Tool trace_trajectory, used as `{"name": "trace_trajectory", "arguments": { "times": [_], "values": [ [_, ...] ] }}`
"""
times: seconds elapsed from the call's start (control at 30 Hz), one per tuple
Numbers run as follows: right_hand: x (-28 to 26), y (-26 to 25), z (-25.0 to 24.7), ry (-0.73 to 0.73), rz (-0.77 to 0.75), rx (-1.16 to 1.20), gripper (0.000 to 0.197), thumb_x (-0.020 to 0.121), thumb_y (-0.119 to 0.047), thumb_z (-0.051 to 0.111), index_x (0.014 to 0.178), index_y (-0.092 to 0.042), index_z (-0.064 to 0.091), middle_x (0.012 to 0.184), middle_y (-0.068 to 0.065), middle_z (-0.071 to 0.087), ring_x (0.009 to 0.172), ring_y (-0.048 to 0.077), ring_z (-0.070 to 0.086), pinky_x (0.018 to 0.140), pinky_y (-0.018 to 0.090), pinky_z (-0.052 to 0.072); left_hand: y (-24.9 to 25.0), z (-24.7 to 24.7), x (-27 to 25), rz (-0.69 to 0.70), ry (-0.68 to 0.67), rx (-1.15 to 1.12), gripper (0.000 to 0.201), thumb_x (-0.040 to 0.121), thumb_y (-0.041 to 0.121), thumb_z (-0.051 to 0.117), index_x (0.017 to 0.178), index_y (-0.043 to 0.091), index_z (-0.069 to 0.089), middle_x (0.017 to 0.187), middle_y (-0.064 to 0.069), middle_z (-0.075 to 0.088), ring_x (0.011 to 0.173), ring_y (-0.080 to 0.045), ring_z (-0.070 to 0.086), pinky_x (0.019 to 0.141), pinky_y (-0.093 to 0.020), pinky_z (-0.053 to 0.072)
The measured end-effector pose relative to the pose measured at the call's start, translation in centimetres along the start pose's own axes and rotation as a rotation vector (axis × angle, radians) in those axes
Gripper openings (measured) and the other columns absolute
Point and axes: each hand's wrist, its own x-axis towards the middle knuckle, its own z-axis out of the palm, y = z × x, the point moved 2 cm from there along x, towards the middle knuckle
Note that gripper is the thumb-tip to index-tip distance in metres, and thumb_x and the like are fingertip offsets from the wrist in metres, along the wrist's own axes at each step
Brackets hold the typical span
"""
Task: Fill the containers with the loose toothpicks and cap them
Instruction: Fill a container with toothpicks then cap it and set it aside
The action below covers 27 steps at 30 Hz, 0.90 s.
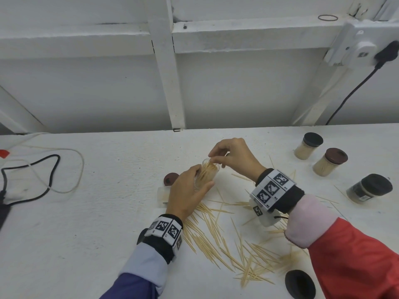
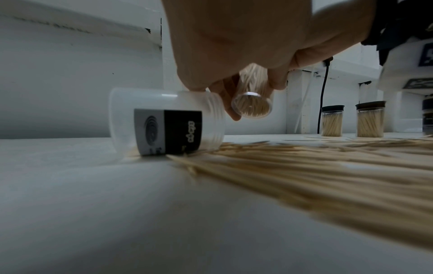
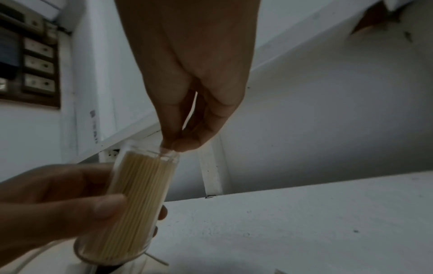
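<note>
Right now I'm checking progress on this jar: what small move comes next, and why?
Probably release the pinched toothpicks into the jar. The right hand has its fingertips at the open mouth, the left hand holds the jar tilted, and it looks nearly full.

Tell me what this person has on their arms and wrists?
Both hands are bare. Each wrist carries a black strap with a band of white blocks printed with black square codes: left band, right band. The left sleeve is purple with a pale blue cuff; the right sleeve is red with a pale pink cuff.

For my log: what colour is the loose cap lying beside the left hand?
Dark reddish-brown cap, best seen in the head view.
</note>
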Motion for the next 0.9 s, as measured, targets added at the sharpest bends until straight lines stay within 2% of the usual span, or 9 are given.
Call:
{"name": "trace_trajectory", "arguments": {
  "times": [0.13,0.23,0.37,0.5,0.6,0.67,0.73,0.77,0.9],
  "values": [
    [-0.1,-0.9,0.7,-0.067,-0.121,-0.142,0.007,0.081,-0.008,0.074,0.085,-0.014,0.076,0.081,-0.005,0.071,0.070,0.004,0.061,0.064,0.012,0.045,0.1,0.0,0.0,-0.006,-0.002,-0.010,0.055,0.086,0.053,0.064,0.130,0.021,0.052,0.112,0.008,0.063,0.102,-0.009,0.058,0.087,-0.034,0.051],
    [-0.2,-1.1,0.7,-0.146,-0.133,-0.238,0.012,0.088,-0.015,0.066,0.092,-0.021,0.076,0.083,-0.010,0.073,0.073,0.005,0.061,0.068,0.022,0.047,-0.2,0.0,0.1,-0.007,0.012,-0.016,0.054,0.086,0.055,0.063,0.128,0.023,0.052,0.109,0.010,0.063,0.099,-0.009,0.058,0.084,-0.035,0.051],
    [-0.1,-0.6,-0.2,-0.073,-0.045,-0.084,0.002,0.087,-0.017,0.070,0.085,-0.019,0.069,0.075,-0.010,0.073,0.071,0.007,0.064,0.066,0.024,0.045,-0.4,0.2,0.1,0.047,0.027,0.007,0.062,0.084,0.065,0.055,0.129,0.023,0.052,0.112,0.009,0.062,0.101,-0.010,0.057,0.086,-0.038,0.051],
    [-0.4,-0.3,0.0,-0.095,-0.041,-0.034,0.001,0.083,-0.020,0.075,0.082,-0.020,0.074,0.080,-0.007,0.069,0.064,0.009,0.048,0.064,0.026,0.043,-0.4,0.1,0.1,0.091,0.058,0.043,0.062,0.084,0.061,0.056,0.130,0.020,0.053,0.115,0.006,0.063,0.103,-0.013,0.057,0.090,-0.039,0.048],
    [-0.5,0.0,0.0,-0.037,0.002,0.058,0.014,0.088,-0.029,0.070,0.101,-0.022,0.073,0.096,-0.002,0.064,0.076,0.009,0.053,0.067,0.018,0.044,-0.5,0.0,0.2,0.120,0.132,0.119,0.057,0.086,0.051,0.060,0.131,0.017,0.055,0.118,0.003,0.063,0.104,-0.014,0.056,0.091,-0.030,0.041],
    [-0.8,-0.1,0.4,-0.173,0.071,0.130,0.031,0.086,-0.033,0.072,0.116,-0.028,0.066,0.110,-0.001,0.061,0.091,0.011,0.062,0.068,0.023,0.055,-0.3,-0.1,0.3,0.137,0.167,0.153,0.053,0.086,0.049,0.059,0.130,0.020,0.055,0.119,0.004,0.062,0.106,-0.013,0.053,0.089,-0.027,0.036],
    [-1.1,0.1,1.0,-0.315,0.115,0.205,0.040,0.084,-0.020,0.075,0.122,-0.022,0.063,0.113,0.006,0.061,0.094,0.020,0.067,0.065,0.028,0.059,-0.3,-0.2,0.4,0.177,0.190,0.184,0.052,0.085,0.049,0.057,0.129,0.022,0.054,0.120,0.003,0.060,0.108,-0.013,0.050,0.091,-0.030,0.040],
    [-1.1,0.3,1.2,-0.301,0.131,0.254,0.039,0.083,-0.012,0.075,0.120,-0.016,0.064,0.111,0.010,0.062,0.092,0.024,0.068,0.065,0.030,0.060,-0.3,-0.1,0.4,0.196,0.203,0.198,0.052,0.084,0.047,0.059,0.130,0.022,0.054,0.122,0.002,0.059,0.111,-0.013,0.050,0.093,-0.032,0.041],
    [-1.1,0.8,0.8,-0.074,0.168,0.265,0.031,0.076,-0.004,0.078,0.104,-0.008,0.064,0.108,0.007,0.064,0.091,0.023,0.066,0.063,0.035,0.061,-0.8,-0.2,0.5,0.123,0.227,0.148,0.073,0.083,0.033,0.074,0.146,0.020,0.039,0.145,0.001,0.045,0.133,-0.013,0.039,0.109,-0.028,0.027]
  ]
}}
